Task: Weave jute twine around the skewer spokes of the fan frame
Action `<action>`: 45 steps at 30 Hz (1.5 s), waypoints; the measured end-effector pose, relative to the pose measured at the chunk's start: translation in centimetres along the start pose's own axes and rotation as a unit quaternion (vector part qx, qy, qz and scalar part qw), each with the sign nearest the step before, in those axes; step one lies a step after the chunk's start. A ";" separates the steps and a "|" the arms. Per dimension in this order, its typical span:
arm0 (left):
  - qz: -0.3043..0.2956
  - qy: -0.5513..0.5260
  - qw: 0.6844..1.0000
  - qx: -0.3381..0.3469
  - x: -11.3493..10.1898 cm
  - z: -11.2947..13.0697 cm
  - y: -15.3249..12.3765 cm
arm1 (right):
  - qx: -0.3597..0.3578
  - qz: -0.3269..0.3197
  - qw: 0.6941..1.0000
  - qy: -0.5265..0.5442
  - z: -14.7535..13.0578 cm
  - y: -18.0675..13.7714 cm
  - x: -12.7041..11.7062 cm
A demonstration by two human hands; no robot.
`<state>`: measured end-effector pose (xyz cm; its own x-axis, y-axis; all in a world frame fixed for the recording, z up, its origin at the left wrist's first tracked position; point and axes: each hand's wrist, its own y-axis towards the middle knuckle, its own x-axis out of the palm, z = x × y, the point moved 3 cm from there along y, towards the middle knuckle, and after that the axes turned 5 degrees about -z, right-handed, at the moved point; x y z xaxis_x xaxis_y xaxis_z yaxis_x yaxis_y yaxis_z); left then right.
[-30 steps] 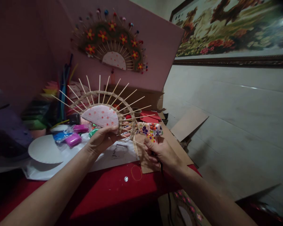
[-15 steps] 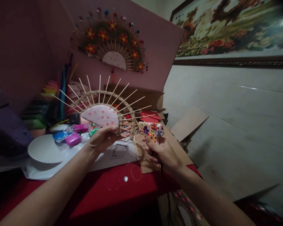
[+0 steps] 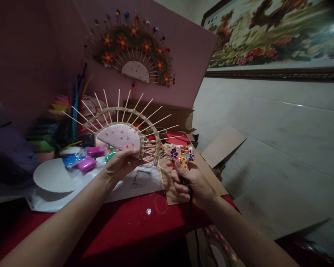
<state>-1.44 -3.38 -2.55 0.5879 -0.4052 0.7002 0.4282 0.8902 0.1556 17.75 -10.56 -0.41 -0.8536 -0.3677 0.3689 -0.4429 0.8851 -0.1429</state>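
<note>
My left hand grips a half-round stick fan by its lower right corner. The fan has a white centre with red dots, thin wooden sticks fanning outward, and twine along the centre's edge and in an outer arc across the sticks. In my right hand is a glue gun with a flower pattern, a dark cord hanging below it. Its nozzle points left, close to the right end of the twine arc. Whether the tip touches the twine I cannot tell.
Purple, blue and white packets and a white paper plate lie left on the red-covered table. A rubber band and a small clear gem are in front. Behind, a finished flowered fan hangs on a pink board.
The glue gun has tipped slightly and moved a touch right, and the fingers of my right hand have shifted on its handle. The fan stays almost where it was.
</note>
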 end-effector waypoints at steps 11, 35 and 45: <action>-0.014 0.001 1.000 0.009 -0.3 0.0 0.1 | 0.004 0.006 1.000 0.000 0.2 -0.1 -0.2; -0.016 -0.005 1.000 0.002 -0.3 -0.1 0.0 | -0.003 0.012 1.000 -0.018 -0.3 0.3 0.4; -0.003 0.007 1.000 -0.001 0.1 0.0 -0.1 | -0.013 0.005 1.000 -0.017 -0.2 0.4 0.5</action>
<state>-1.41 -3.52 -2.47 0.5945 -0.4140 0.6893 0.4336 0.8870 0.1588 17.25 -10.35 -0.13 -0.8673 -0.3675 0.3359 -0.4271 0.8958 -0.1228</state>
